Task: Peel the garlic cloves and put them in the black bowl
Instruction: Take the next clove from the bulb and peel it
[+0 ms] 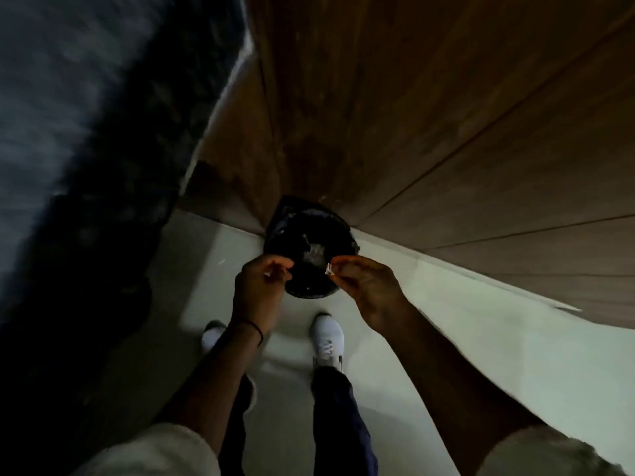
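A round black container (311, 255) lined with a black bag stands on the floor against the wooden wall, with pale scraps (314, 254) lying inside it. Both hands hover over its near rim. My right hand (364, 286) pinches a small whitish scrap of garlic peel (329, 269) between thumb and fingertips. My left hand (263, 286) has its fingers curled toward the thumb, and a small pale bit (267, 274) shows at them; what it is stays unclear. No whole garlic clove is visible.
Pale floor (481, 338) runs under my feet in white shoes (326, 341). Brown wooden panels (446, 115) rise behind the container. A dark, blurred counter edge (120, 166) fills the left side. The frame is dim and motion-blurred.
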